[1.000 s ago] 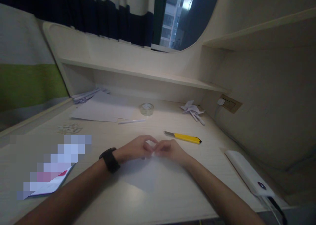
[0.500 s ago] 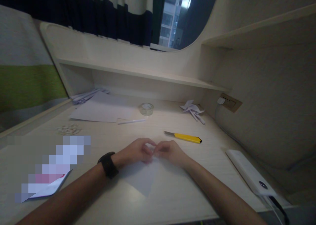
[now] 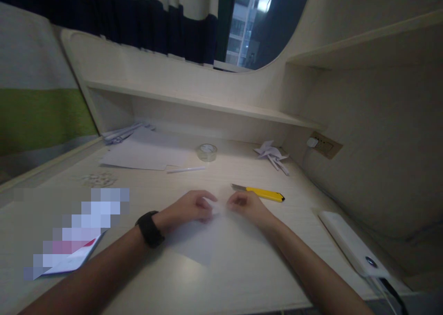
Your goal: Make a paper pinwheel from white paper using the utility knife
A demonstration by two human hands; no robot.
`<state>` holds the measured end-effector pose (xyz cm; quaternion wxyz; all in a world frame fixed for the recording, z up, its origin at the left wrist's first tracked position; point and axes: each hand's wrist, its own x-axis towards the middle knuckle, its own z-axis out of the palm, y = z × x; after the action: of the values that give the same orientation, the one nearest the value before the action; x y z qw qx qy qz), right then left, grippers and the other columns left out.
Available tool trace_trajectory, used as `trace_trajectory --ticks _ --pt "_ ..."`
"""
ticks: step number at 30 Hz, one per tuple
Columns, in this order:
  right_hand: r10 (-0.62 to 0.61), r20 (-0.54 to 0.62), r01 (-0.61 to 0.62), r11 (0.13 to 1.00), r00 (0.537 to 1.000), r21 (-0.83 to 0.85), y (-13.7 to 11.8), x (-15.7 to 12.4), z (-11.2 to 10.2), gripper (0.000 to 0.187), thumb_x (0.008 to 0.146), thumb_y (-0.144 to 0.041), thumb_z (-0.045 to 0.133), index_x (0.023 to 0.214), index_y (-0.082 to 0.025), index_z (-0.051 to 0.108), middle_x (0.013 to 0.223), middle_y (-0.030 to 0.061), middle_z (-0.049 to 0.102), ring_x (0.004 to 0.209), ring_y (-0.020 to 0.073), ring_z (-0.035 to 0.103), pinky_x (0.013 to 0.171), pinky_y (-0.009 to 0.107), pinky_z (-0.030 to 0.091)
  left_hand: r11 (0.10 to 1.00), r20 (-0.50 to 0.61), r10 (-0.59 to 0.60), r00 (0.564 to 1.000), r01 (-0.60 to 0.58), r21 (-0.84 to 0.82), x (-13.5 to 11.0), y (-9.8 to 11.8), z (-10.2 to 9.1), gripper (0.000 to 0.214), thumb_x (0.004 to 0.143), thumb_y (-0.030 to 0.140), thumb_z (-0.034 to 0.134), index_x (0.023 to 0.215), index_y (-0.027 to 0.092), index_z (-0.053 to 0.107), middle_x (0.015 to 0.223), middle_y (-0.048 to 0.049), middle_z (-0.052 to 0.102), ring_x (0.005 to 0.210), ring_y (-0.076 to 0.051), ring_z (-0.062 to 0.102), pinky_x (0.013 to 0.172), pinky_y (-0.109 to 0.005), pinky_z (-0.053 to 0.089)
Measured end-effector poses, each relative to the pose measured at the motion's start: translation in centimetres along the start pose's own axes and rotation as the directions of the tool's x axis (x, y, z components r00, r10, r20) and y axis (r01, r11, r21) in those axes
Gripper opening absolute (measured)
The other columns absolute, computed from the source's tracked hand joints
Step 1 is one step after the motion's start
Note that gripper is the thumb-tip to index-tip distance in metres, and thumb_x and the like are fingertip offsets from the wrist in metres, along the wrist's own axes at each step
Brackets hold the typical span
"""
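A sheet of white paper [image 3: 199, 245] lies at a slant on the desk, its upper part under my left hand. My left hand [image 3: 194, 206], with a black watch [image 3: 150, 228] on the wrist, pinches the paper's upper edge between thumb and fingers. My right hand [image 3: 247, 206] is a little to the right, its fingertips pinched together and slightly blurred. A small gap separates the two hands, and whatever sits in the right fingertips, if anything, is hidden. Just behind my right hand rests a yellow utility knife [image 3: 266, 194] with its blade out.
Behind are a clear tape roll [image 3: 206, 152], a thin white stick [image 3: 186, 169], paper sheets [image 3: 141, 151] and a folded paper pinwheel [image 3: 270, 152]. Small pale pieces [image 3: 100, 180] and a partly blurred phone [image 3: 74, 255] lie left. A white power strip [image 3: 346, 239] stands right.
My right hand has moved right, away from my left hand, so a gap now shows between them. My left hand stays at the paper. The whole view has shifted slightly.
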<state>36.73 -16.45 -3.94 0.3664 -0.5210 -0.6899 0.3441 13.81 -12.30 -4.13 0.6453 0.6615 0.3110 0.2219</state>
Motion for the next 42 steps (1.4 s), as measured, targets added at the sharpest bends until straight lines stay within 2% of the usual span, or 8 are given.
trace_trajectory --ticks 18,25,28,31,35,38,40,42 --pt "-0.230 0.043 0.223 0.853 0.972 -0.472 -0.9 -0.5 -0.5 0.008 0.077 -0.017 0.064 0.074 -0.020 0.071 0.074 0.0018 0.068 0.074 0.0166 0.060 0.075 0.029 0.044 0.977 -0.129 0.016 0.992 0.012 0.214 0.2 0.9 0.3 0.027 0.076 0.037 0.061 0.066 0.013 0.067 0.060 -0.0060 0.067 0.051 -0.015 0.060 0.047 -0.024 0.048" --pt "-0.143 -0.071 0.095 0.882 0.987 -0.463 -3.1 -1.6 3.1 0.029 0.078 -0.043 0.066 0.097 -0.021 0.068 0.077 0.0014 0.069 0.068 0.0162 0.059 0.064 0.026 0.039 0.980 -0.165 0.131 0.978 -0.103 0.171 -0.1 1.9 0.7 0.034 0.083 0.044 0.057 0.078 0.014 0.070 0.074 -0.0082 0.070 0.064 -0.017 0.063 0.053 -0.024 0.047" --pt "-0.107 -0.136 0.031 0.882 0.985 -0.469 -3.0 -1.6 4.2 0.016 0.083 -0.033 0.059 0.081 -0.019 0.068 0.066 0.0003 0.065 0.061 0.0147 0.055 0.057 0.025 0.035 0.978 -0.154 0.181 0.971 -0.161 0.135 -0.5 2.7 0.7 0.031 0.083 0.043 0.057 0.088 0.015 0.071 0.081 -0.0081 0.071 0.070 -0.018 0.064 0.054 -0.024 0.046" --pt "-0.060 -0.177 -0.003 0.943 0.982 -0.333 -2.3 -1.2 3.9 0.015 0.083 -0.024 0.053 0.078 -0.018 0.066 0.066 -0.0004 0.063 0.058 0.0133 0.053 0.055 0.023 0.034 0.957 -0.331 0.264 0.906 -0.205 0.204 -0.8 3.6 -0.5 0.040 0.080 0.044 0.060 0.110 0.018 0.065 0.087 -0.0067 0.070 0.071 -0.019 0.063 0.056 -0.026 0.046" --pt "0.003 -0.146 -0.009 0.999 0.989 -0.041 -1.5 -0.5 2.3 0.015 0.080 -0.029 0.056 0.077 -0.017 0.064 0.065 -0.0006 0.062 0.057 0.0137 0.054 0.050 0.022 0.036 0.926 -0.633 0.365 0.683 -0.198 0.321 -0.9 4.2 -3.3 0.048 0.073 0.049 0.067 0.109 0.018 0.065 0.109 -0.0097 0.065 0.100 -0.026 0.059 0.081 -0.035 0.046" --pt "0.084 -0.174 -0.046 0.977 0.981 0.209 -1.2 0.0 1.4 0.021 0.075 -0.037 0.063 0.080 -0.017 0.062 0.066 0.0000 0.064 0.057 0.0149 0.057 0.050 0.023 0.041 0.982 -0.543 0.142 0.828 -0.188 -0.031 -1.0 3.8 -3.9 0.052 0.075 0.055 0.063 0.111 0.017 0.063 0.117 -0.0118 0.063 0.105 -0.029 0.059 0.086 -0.040 0.046" --pt "0.135 -0.231 -0.046 0.934 0.963 0.354 -1.1 0.2 1.1 0.028 0.073 -0.041 0.067 0.088 -0.018 0.059 0.069 0.0002 0.067 0.056 0.0162 0.060 0.051 0.025 0.045 0.949 -0.295 0.049 0.954 -0.136 -0.284 -1.1 3.6 -3.2 0.053 0.079 0.056 0.058 0.113 0.015 0.062 0.114 -0.0139 0.065 0.100 -0.029 0.062 0.084 -0.041 0.047" --pt "0.168 -0.298 -0.025 0.903 0.940 0.429 -1.1 0.2 1.1 0.035 0.073 -0.043 0.068 0.095 -0.020 0.054 0.068 -0.0003 0.068 0.053 0.0169 0.061 0.049 0.026 0.047 0.900 -0.075 0.062 0.995 -0.088 -0.426 -1.1 3.3 -1.8 0.051 0.082 0.052 0.058 0.114 0.013 0.062 0.113 -0.0157 0.066 0.097 -0.028 0.064 0.085 -0.041 0.047"
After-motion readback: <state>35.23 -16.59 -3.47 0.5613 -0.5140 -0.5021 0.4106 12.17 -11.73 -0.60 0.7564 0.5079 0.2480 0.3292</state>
